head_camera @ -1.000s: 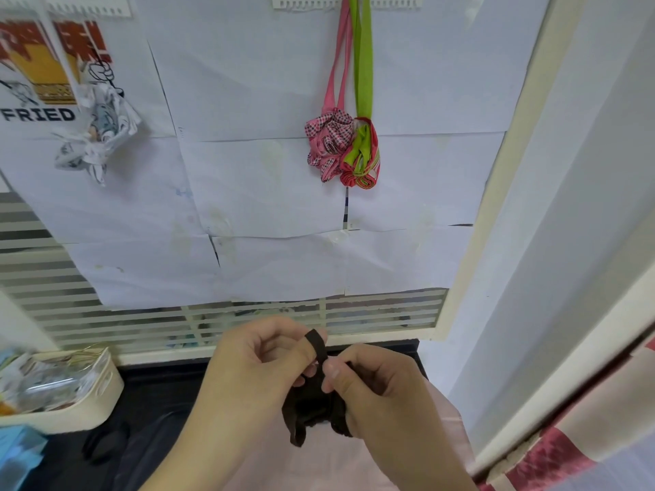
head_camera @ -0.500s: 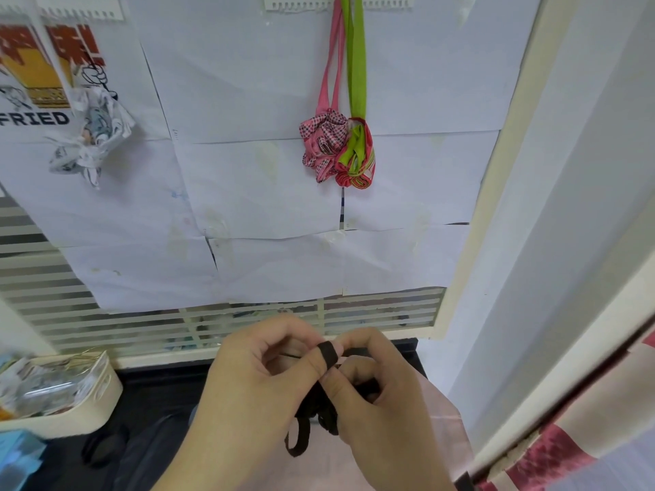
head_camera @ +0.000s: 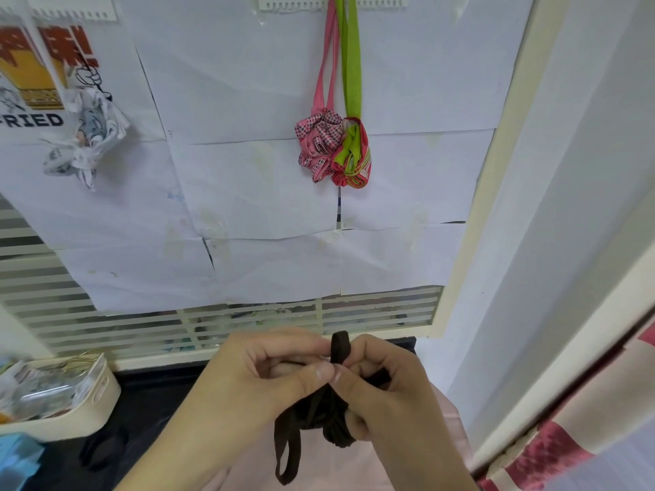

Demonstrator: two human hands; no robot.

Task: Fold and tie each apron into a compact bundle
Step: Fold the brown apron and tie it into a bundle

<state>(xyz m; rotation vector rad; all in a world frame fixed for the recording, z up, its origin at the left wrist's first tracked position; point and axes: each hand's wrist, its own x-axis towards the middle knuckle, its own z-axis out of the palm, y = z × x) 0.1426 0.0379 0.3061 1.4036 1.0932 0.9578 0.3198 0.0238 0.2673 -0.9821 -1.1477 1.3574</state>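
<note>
Count: three tied apron bundles hang on the papered wall, a white printed bundle (head_camera: 83, 136) upper left, a pink checked bundle (head_camera: 318, 145) and a green-and-red bundle (head_camera: 352, 155) side by side at upper centre, the last two each on its own hanging strap. One dark brown apron bundle (head_camera: 329, 412) is in my hands at lower centre. One cream basket (head_camera: 101, 391) of wrappers sits lower left on the dark worktop (head_camera: 152, 402); pale pink cloth (head_camera: 319, 469) lies under my hands.

Two hands, both low in the frame, knuckles up, thumbs meeting. My left hand (head_camera: 262, 377) has fingers curled, thumb tip pressing the strap against the bundle's top. My right hand (head_camera: 386, 388) wraps the bundle from the right, fingers curled round it, grip closed tight. A short strap loop (head_camera: 339, 345) stands up between the two thumbs; a longer loop (head_camera: 287, 451) dangles below the left hand.

Versus half a second ago: the upright loop is pulled up taller above the thumbs, the left thumb has slid down off it, and the bundle sits more inside the right grip. Hands stay at the same spot in the frame.
</note>
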